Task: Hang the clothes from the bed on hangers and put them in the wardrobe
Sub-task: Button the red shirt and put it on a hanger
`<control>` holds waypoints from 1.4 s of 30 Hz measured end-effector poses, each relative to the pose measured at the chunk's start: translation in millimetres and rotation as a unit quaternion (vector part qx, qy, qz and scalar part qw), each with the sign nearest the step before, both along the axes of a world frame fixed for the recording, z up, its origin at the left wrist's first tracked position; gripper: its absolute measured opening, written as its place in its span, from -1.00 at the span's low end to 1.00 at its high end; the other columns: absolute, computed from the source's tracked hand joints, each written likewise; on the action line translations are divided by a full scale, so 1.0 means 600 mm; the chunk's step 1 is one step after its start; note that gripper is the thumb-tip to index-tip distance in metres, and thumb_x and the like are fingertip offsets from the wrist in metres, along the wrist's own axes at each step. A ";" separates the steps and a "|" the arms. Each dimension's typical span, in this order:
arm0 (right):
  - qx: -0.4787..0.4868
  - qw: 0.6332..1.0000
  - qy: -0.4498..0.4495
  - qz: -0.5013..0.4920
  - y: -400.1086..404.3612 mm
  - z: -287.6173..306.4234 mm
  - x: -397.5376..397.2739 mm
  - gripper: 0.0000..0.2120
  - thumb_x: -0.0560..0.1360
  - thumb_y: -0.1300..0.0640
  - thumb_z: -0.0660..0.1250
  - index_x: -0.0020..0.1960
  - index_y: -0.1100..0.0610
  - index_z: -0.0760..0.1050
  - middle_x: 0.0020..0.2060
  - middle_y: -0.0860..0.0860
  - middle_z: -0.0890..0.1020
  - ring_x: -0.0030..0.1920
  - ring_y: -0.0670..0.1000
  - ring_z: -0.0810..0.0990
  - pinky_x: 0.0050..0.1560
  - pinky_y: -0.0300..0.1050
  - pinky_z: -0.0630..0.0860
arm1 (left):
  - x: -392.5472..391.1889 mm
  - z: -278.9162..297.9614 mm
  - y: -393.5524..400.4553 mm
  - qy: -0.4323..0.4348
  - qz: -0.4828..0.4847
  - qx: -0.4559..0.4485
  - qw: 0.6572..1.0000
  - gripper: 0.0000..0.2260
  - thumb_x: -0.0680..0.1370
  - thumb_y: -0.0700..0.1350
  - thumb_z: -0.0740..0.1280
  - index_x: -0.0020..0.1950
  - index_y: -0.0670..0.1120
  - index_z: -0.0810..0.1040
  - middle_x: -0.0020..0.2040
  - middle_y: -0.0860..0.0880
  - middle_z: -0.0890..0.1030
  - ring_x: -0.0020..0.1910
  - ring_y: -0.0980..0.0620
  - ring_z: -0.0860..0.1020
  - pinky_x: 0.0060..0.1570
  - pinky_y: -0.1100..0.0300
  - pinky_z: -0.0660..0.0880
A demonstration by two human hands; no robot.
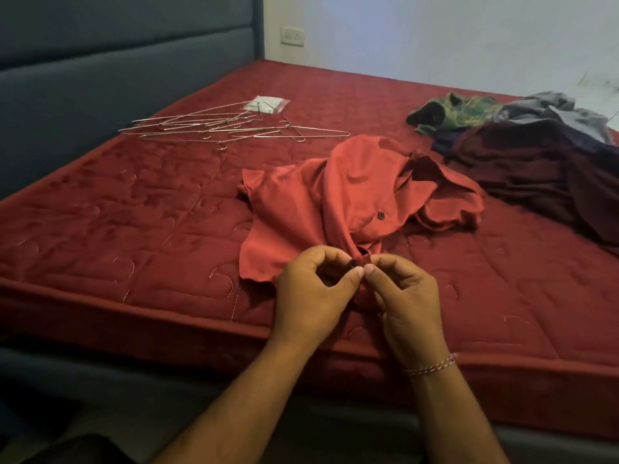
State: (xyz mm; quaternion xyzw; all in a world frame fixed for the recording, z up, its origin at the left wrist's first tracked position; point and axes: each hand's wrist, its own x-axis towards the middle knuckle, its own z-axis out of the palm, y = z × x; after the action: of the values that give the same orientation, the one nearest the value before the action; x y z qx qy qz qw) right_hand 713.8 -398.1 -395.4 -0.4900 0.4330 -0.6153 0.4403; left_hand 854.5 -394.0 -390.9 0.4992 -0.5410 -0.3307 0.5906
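Wire hangers (231, 128) lie in a loose pile at the bed's (100, 212) far left, ready to take clothes. The red shirt (335, 195) lies mid-bed; the left hand (311, 293) and right hand (405, 296) each pinch its placket at a button (352, 263), fingers curled, likely fastening it so it hangs well. More clothes (522, 155) wait heaped at right

Layout on the bed

A shirt (355, 202) is lying mid-mattress (134, 202); wire hangers (221, 128) are lying far left, a clothes pile (522, 145) far right, and both hands (361, 289) are meeting at the shirt's near edge.
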 end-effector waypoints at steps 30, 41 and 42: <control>-0.049 0.998 0.033 -0.011 0.010 0.001 0.000 -0.73 0.52 0.33 0.31 -0.10 0.05 0.73 -0.19 -0.04 0.73 -0.17 -0.13 0.62 -0.09 -0.24 0.51 | 0.002 0.006 -0.007 0.025 -0.003 0.051 0.998 -0.91 0.51 -0.22 0.52 -0.19 -0.08 0.71 -0.27 0.01 0.71 -0.30 0.19 0.59 -0.19 0.26 0.52; -0.060 0.998 0.029 0.020 0.012 0.003 0.003 -0.86 0.46 0.43 0.48 -0.01 0.28 0.66 -0.16 0.07 0.73 -0.16 -0.05 0.67 -0.13 -0.21 0.62 | 0.011 0.006 -0.013 0.072 -0.049 0.081 0.993 -0.91 0.43 -0.06 0.49 -0.27 -0.02 0.72 -0.33 0.00 0.69 -0.34 0.12 0.58 -0.21 0.14 0.49; -0.060 0.997 0.035 0.021 0.012 0.003 0.004 -0.86 0.47 0.42 0.48 0.00 0.28 0.66 -0.15 0.09 0.73 -0.15 -0.04 0.68 -0.13 -0.20 0.63 | 0.013 0.007 -0.014 0.077 -0.054 0.088 0.992 -0.92 0.42 -0.07 0.49 -0.27 -0.01 0.72 -0.33 0.00 0.69 -0.34 0.12 0.58 -0.22 0.14 0.48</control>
State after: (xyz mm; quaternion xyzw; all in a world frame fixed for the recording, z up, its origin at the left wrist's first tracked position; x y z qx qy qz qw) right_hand 716.3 -390.9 -393.6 -0.5459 0.4000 -0.6134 0.4071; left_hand 862.3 -402.2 -387.0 0.4926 -0.4889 -0.4454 0.5656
